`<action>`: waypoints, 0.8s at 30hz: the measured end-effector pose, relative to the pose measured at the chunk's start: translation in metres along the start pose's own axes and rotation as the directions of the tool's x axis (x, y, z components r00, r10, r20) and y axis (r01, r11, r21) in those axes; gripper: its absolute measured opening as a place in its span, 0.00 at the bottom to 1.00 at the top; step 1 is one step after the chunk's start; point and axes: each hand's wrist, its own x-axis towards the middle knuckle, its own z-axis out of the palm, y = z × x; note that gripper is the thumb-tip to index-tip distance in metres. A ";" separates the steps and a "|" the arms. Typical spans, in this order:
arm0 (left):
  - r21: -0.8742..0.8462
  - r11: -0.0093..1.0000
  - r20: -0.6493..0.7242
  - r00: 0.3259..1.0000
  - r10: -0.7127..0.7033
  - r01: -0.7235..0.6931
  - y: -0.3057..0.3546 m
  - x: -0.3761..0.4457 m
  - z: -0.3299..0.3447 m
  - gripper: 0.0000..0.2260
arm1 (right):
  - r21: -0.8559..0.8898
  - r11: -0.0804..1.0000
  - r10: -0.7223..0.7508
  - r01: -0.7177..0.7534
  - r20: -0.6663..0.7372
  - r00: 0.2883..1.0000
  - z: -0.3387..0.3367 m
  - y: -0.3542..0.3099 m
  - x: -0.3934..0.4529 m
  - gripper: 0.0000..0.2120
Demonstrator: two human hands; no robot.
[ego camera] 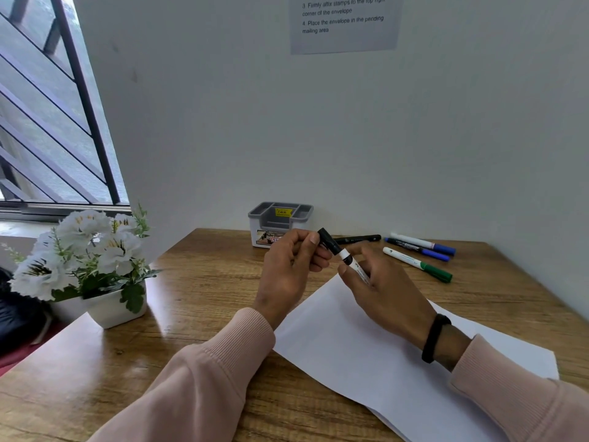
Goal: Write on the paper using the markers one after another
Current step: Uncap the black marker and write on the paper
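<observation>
A white sheet of paper (pixel 376 352) lies blank on the wooden table (pixel 191 314) in front of me. Above its far corner I hold a white marker with a black cap (pixel 345 258). My left hand (pixel 290 266) pinches the black cap (pixel 328 240). My right hand (pixel 382 291) grips the white barrel. The cap sits on or right at the marker's end; I cannot tell if it has come off. Beyond my hands lie a black marker (pixel 360 239), two blue markers (pixel 424 247) and a green-capped marker (pixel 417 264).
A grey and white desk organiser (pixel 280 221) stands against the wall at the back. A white pot of white flowers (pixel 92 263) sits at the table's left edge. A printed notice (pixel 344 20) hangs on the wall; a window is at the left.
</observation>
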 end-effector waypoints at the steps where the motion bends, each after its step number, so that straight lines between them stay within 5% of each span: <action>1: -0.024 1.000 -0.007 1.000 -0.013 0.013 0.001 0.000 0.001 0.11 | -0.002 1.000 0.001 -0.001 -0.019 1.000 0.000 -0.001 0.000 0.06; 8: -0.245 0.963 0.062 0.993 -0.104 0.117 0.005 -0.006 0.005 0.12 | 0.023 0.999 -0.021 0.022 -0.050 0.999 0.003 0.000 -0.001 0.08; 20: 0.052 0.999 0.123 0.992 -0.001 -0.006 0.002 -0.003 -0.006 0.09 | 0.117 0.993 -0.039 0.033 0.051 0.998 -0.009 0.010 0.001 0.04; 24: 0.333 0.939 0.085 0.994 0.065 -0.089 0.007 -0.007 -0.004 0.17 | 0.033 0.995 -0.095 0.095 0.002 0.995 -0.012 0.004 0.003 0.06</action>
